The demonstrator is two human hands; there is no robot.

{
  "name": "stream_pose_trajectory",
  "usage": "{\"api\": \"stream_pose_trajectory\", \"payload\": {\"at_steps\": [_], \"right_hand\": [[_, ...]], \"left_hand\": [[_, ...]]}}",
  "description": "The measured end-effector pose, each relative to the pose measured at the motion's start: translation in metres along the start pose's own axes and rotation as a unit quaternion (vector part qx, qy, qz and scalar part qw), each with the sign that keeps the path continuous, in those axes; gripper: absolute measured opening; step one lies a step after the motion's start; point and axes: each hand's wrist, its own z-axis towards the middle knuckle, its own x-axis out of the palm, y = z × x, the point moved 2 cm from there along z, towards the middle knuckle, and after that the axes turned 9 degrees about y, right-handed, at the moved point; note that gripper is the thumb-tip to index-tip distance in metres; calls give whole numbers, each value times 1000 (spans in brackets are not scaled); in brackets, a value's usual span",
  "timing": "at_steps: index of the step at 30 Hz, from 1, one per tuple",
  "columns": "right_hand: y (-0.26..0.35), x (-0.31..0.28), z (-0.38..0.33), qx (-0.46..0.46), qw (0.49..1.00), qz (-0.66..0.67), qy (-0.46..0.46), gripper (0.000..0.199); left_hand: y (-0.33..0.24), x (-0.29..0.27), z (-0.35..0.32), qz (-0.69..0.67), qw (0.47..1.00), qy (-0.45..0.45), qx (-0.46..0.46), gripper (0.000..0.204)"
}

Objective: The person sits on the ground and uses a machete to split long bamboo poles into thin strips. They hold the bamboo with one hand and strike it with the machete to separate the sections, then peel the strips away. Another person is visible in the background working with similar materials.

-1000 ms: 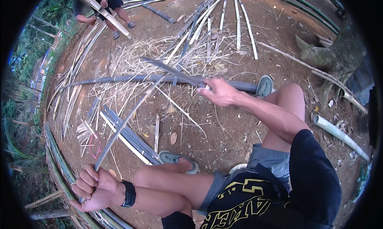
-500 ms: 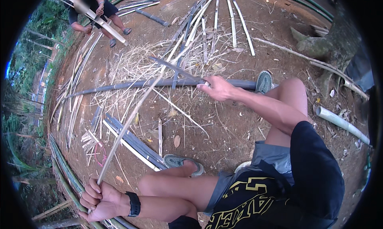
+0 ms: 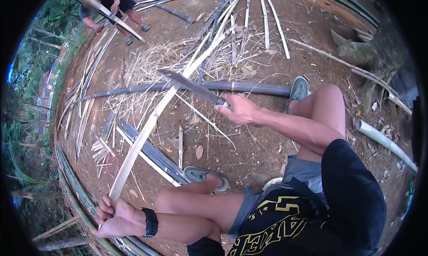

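Knife [image 3: 194,86]: R fingers [image 3: 232,99]; strip [image 3: 140,145]: L fingers [image 3: 103,208]

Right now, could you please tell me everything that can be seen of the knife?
The knife has a long, broad, dark blade that looks like metal and narrows toward its tip. Its handle is mostly hidden in the right hand, which grips it. The blade slants away from the hand, up and left in the picture, and crosses in front of the pale strip; whether it touches the strip is hard to tell.
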Motion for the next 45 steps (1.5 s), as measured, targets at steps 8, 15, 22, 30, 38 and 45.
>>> {"api": "stream_pose_trajectory", "payload": {"at_steps": [8, 15, 22, 30, 38, 45], "right_hand": [[-28, -6, 22, 63, 998, 6, -12, 38], [14, -11, -8, -48, 996, 19, 72, 38], [58, 24, -56, -273, 954, 1, 124, 39], [55, 20, -67, -202, 971, -13, 131, 34], [-14, -2, -12, -31, 998, 12, 52, 35], [39, 44, -58, -345, 931, -54, 108, 37]], "left_hand": [[-11, -17, 10, -5, 997, 70, -14, 55], [-83, -49, 53, -150, 878, 448, -71, 49], [-182, -34, 61, -127, 914, 384, -35, 45], [-190, -47, 76, -56, 935, 351, -15, 47], [-164, -53, 80, -111, 921, 365, -75, 44], [-172, -73, 83, -78, 951, 300, -18, 46]]}}
